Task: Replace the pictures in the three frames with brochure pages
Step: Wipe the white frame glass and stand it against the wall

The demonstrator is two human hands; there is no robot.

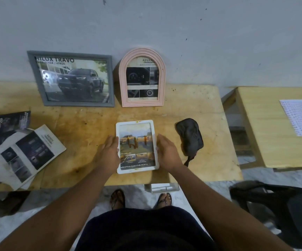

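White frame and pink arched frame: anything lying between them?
Nothing. In the head view only bare, stained wooden tabletop separates the white frame from the pink arched frame standing behind it.

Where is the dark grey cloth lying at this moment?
In the head view, the crumpled dark grey cloth lies on the wooden table, just right of the white rectangular frame.

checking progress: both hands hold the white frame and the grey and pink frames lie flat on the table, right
Not flat: the head view shows the grey frame and pink frame leaning against the wall. The left hand and right hand do hold the white frame.
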